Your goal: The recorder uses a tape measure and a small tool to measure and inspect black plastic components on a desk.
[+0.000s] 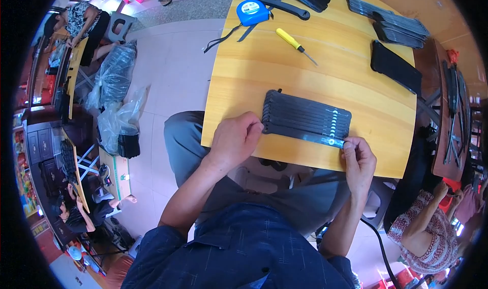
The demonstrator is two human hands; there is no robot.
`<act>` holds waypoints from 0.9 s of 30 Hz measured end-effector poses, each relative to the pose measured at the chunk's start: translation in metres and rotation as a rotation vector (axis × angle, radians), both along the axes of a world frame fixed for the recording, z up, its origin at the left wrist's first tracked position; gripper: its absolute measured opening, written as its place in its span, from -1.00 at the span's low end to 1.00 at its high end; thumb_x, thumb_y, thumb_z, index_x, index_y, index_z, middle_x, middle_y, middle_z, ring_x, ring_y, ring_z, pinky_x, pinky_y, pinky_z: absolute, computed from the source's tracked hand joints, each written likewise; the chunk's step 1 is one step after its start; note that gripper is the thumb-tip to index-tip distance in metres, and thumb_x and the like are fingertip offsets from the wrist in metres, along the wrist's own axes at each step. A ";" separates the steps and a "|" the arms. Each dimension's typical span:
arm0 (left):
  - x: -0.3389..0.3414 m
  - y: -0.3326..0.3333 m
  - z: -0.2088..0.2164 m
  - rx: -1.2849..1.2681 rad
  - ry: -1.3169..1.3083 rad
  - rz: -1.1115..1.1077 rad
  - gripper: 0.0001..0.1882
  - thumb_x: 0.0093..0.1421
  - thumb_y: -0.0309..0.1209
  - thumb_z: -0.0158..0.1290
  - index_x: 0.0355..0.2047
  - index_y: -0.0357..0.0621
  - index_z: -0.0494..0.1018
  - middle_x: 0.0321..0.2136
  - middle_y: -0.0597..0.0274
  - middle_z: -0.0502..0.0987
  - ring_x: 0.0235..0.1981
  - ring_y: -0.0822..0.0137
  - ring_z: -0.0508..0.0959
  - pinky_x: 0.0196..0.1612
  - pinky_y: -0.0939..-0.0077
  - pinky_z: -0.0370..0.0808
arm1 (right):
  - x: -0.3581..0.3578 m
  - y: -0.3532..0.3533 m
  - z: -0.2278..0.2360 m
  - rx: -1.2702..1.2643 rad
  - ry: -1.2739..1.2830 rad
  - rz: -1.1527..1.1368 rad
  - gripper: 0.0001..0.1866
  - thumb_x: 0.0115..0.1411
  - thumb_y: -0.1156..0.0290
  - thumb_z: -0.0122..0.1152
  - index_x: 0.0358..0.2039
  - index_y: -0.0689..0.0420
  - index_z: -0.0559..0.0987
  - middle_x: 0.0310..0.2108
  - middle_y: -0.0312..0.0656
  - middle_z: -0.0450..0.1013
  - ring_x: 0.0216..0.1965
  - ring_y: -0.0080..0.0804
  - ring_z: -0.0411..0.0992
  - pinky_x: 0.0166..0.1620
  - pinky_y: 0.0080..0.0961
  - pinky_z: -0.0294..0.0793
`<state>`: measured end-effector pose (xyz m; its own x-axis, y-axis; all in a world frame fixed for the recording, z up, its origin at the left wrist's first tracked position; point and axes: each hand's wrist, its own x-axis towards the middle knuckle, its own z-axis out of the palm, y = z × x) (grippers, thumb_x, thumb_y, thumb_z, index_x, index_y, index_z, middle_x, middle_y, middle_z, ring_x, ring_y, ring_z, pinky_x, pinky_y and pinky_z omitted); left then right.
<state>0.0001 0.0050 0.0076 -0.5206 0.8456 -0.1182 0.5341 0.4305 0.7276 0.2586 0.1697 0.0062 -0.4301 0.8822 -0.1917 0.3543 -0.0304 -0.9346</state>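
A row of flat black strips [306, 114], lying side by side and overlapping, rests on the wooden table in front of me. Small white prints line their right ends. My left hand [235, 139] is closed at the left end of the row, thumb and forefinger pinched at the nearest strip's tip. At the other end, my right hand [360, 159] pinches the near right corner of that strip between thumb and fingers. Beyond the row lies a screwdriver [290, 38] with a yellow handle. Farther off stands a blue tape measure [252, 12] beside a loose black strip [279, 5].
Bundles of black strips [389, 22] and a black flat stack [395, 66] occupy the far right of the table [229, 86]. Clear plastic bags [118, 78] sit on the floor to the left. Other people work at tables on both sides, one person [424, 233] at the lower right.
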 end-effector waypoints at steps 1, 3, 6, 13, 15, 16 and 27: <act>0.001 0.002 0.001 -0.004 0.004 -0.001 -0.84 0.30 -0.37 0.14 -0.36 -0.21 0.51 -0.59 0.01 0.53 -0.59 0.07 0.56 -0.49 0.24 0.43 | 0.001 0.001 -0.001 -0.001 0.009 -0.002 -0.91 0.38 0.51 0.20 -0.25 0.28 0.58 -0.52 -0.45 0.38 -0.51 -0.76 0.26 -0.45 -0.74 0.22; 0.003 0.005 0.002 -0.003 0.007 0.000 -0.83 0.30 -0.37 0.14 -0.37 -0.21 0.51 -0.60 0.01 0.52 -0.59 0.07 0.55 -0.49 0.25 0.43 | 0.003 0.002 -0.003 -0.011 0.016 -0.006 -0.90 0.38 0.51 0.19 -0.25 0.28 0.58 -0.52 -0.45 0.38 -0.52 -0.75 0.26 -0.45 -0.74 0.22; 0.001 0.004 0.003 -0.028 0.012 0.006 -0.83 0.29 -0.36 0.15 -0.36 -0.20 0.52 -0.61 0.01 0.52 -0.59 0.07 0.56 -0.48 0.25 0.44 | 0.001 0.002 -0.001 -0.016 0.009 0.000 -0.90 0.38 0.51 0.19 -0.26 0.28 0.58 -0.53 -0.44 0.38 -0.53 -0.75 0.26 -0.46 -0.73 0.23; 0.001 0.007 0.005 -0.090 -0.051 0.039 -0.81 0.29 -0.31 0.12 -0.35 -0.18 0.55 -0.52 -0.05 0.59 -0.41 -0.15 0.61 -0.30 0.01 0.52 | 0.001 0.002 -0.001 0.003 -0.038 0.002 -0.88 0.39 0.49 0.18 -0.26 0.28 0.57 -0.53 -0.42 0.39 -0.53 -0.74 0.27 -0.47 -0.72 0.24; 0.001 0.007 0.004 -0.111 -0.054 0.041 -0.81 0.29 -0.31 0.12 -0.36 -0.18 0.55 -0.50 -0.06 0.60 -0.40 -0.14 0.61 -0.29 0.02 0.53 | 0.002 0.002 -0.004 0.023 -0.039 0.008 -0.88 0.39 0.49 0.18 -0.26 0.28 0.57 -0.53 -0.42 0.39 -0.53 -0.74 0.27 -0.47 -0.72 0.24; 0.000 0.006 0.002 -0.106 -0.052 0.047 -0.81 0.29 -0.31 0.12 -0.36 -0.18 0.55 -0.50 -0.06 0.60 -0.40 -0.14 0.61 -0.29 0.02 0.53 | 0.002 0.002 -0.005 0.037 -0.044 0.007 -0.88 0.40 0.48 0.18 -0.26 0.28 0.57 -0.53 -0.42 0.39 -0.53 -0.73 0.27 -0.46 -0.72 0.23; 0.000 0.006 -0.009 -0.009 0.046 0.018 -0.80 0.25 -0.30 0.13 -0.37 -0.19 0.56 -0.55 -0.02 0.58 -0.46 -0.08 0.61 -0.36 0.11 0.52 | 0.007 0.005 -0.010 -0.023 -0.013 0.031 -0.86 0.43 0.41 0.16 -0.22 0.22 0.59 -0.52 -0.43 0.40 -0.50 -0.73 0.29 -0.44 -0.74 0.25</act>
<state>-0.0002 0.0111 -0.0014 -0.5411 0.8348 -0.1011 0.5591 0.4469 0.6984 0.2651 0.1743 -0.0041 -0.4549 0.8634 -0.2181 0.3679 -0.0409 -0.9290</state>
